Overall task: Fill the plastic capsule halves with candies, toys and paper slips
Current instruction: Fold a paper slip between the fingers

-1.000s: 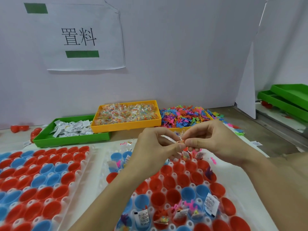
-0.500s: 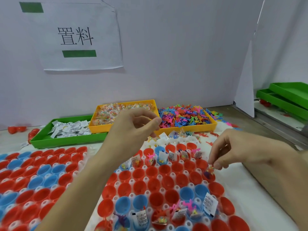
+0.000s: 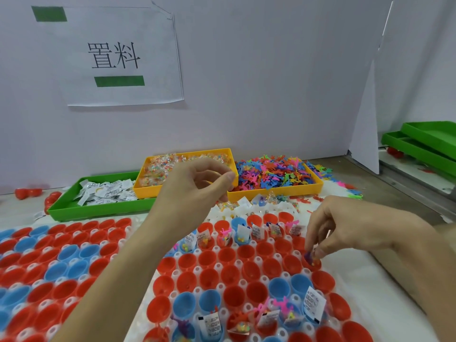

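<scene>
A white holder (image 3: 197, 269) in front of me carries red and blue capsule halves. Its far row and near row hold candies, toys and paper slips; the middle rows look bare. My right hand (image 3: 350, 230) pinches a small candy packet (image 3: 313, 254) down into a red capsule half (image 3: 317, 266) at the holder's right edge, beside a purple toy (image 3: 307, 256). My left hand (image 3: 195, 191) hovers over the front of the yellow candy tray (image 3: 148, 191), fingers loosely curved with nothing visible in them.
A green tray (image 3: 98, 211) of paper slips stands left of the candy tray, and a yellow tray (image 3: 276, 191) of coloured toys to its right. A second holder (image 3: 74, 245) of capsule halves lies at left. Green trays (image 3: 424, 144) are stacked far right behind a white panel (image 3: 365, 119).
My hands were together over the holder, working a candy packet. They parted: the right hand went down to the red capsule half, and the left hand rose toward the candy tray.
</scene>
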